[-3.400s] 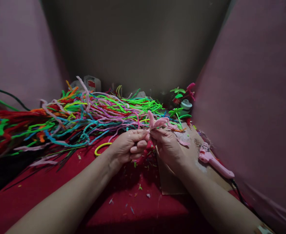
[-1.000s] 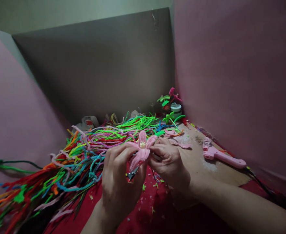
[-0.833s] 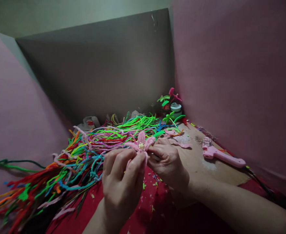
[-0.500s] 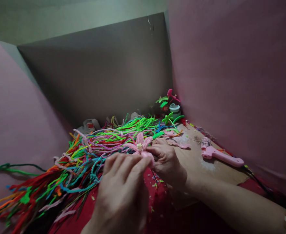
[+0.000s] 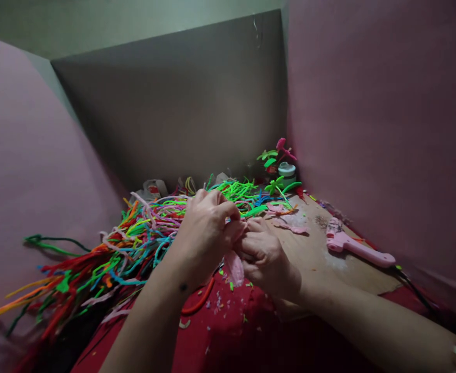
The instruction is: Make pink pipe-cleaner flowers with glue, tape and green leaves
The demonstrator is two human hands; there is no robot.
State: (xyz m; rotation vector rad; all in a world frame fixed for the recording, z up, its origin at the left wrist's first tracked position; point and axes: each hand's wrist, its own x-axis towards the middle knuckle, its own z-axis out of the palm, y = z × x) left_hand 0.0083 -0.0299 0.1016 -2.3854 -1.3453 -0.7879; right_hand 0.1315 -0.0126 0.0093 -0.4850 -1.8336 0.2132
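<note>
A pink pipe-cleaner flower (image 5: 234, 269) is held between my two hands, with one petal hanging below them and most of the bloom hidden behind my fingers. My left hand (image 5: 208, 223) is closed, its fingers pinching at the flower's upper part. Pressed up against it from the right, my right hand (image 5: 265, 256) is also closed around the flower. A red pipe cleaner (image 5: 200, 301) curves on the red cloth beneath my left wrist. Loose pink petals (image 5: 290, 226) lie on the brown board just beyond my right hand.
A heap of multicoloured pipe cleaners (image 5: 134, 248) spreads left and behind. The pink glue gun (image 5: 358, 248) lies on the brown board (image 5: 352, 282) at right. A pale-lidded jar (image 5: 287, 173) and finished flowers (image 5: 276, 155) stand at the back. Scraps litter the red cloth (image 5: 212, 342).
My left hand has moved up and over the flower, covering the bloom and its yellow centre that showed before. My right hand stays in nearly the same place. The view has shifted slightly.
</note>
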